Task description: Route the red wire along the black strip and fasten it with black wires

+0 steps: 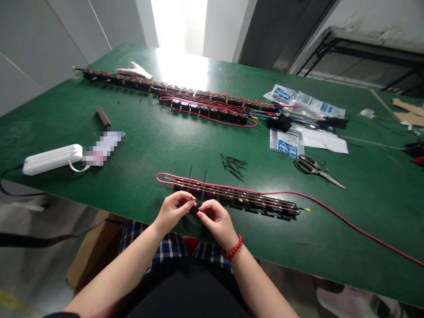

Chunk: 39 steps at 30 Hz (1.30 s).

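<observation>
In front of me lies a long black strip assembly (245,198) with bare metal wires along it and a yellow tip at its right end. A red wire (281,192) loops round its left end and trails off to the right. My left hand (175,210) is at the strip's near side, thumb and fingertips pinched together. Close beside it, my right hand (217,221), with a red bead bracelet, is pinched too. What the fingertips hold, if anything, is too small to make out. Thin black cable ties (204,179) stick up from the strip, and more lie in a loose pile (233,167) behind it.
Scissors (319,171) lie at the right, near plastic packets (287,142). Farther back are a longer wired strip (122,81), a shorter one (212,111) and a white glove (135,70). A white plugged-in device (53,159) sits at the left on the green table (149,141).
</observation>
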Tool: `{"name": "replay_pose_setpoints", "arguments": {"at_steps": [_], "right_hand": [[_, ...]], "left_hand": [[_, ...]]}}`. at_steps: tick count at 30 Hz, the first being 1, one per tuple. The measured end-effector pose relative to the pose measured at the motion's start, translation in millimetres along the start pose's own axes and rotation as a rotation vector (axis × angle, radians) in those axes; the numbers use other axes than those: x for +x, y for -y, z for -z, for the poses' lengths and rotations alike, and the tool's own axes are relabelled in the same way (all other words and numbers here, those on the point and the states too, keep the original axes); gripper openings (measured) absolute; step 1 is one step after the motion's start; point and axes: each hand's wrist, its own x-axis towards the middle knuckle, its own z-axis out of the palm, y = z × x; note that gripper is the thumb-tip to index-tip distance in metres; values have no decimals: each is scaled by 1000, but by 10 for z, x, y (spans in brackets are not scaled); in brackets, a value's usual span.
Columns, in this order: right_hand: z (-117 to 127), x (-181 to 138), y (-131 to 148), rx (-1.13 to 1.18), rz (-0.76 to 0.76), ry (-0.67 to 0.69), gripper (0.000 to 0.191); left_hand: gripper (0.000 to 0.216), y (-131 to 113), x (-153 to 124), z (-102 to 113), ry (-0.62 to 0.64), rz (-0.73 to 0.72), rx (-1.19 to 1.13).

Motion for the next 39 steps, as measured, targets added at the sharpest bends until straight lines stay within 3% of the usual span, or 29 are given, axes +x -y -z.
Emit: {"name": "replay_pose_setpoints", "arguments": {"at_steps": [4, 8, 12, 24, 39], "right_hand": [[-9, -11, -11, 161, -91, -33, 14], [-13, -4, -22, 272, -108, -40, 21], [-10, 3, -18, 306, -111, -42, 26], [14, 15, -24, 219, -109, -79, 12], [51, 14, -34, 380, -113, -94, 11]], "left_hand": [[11, -7, -19, -55, -131, -174, 256], [9, -50, -5, -112, -67, -377, 459], [8, -76, 7, -146, -9, -463, 554], [10, -55, 12, -164, 28, -449, 570], [9, -94, 19, -167, 30, -365, 482]]}}
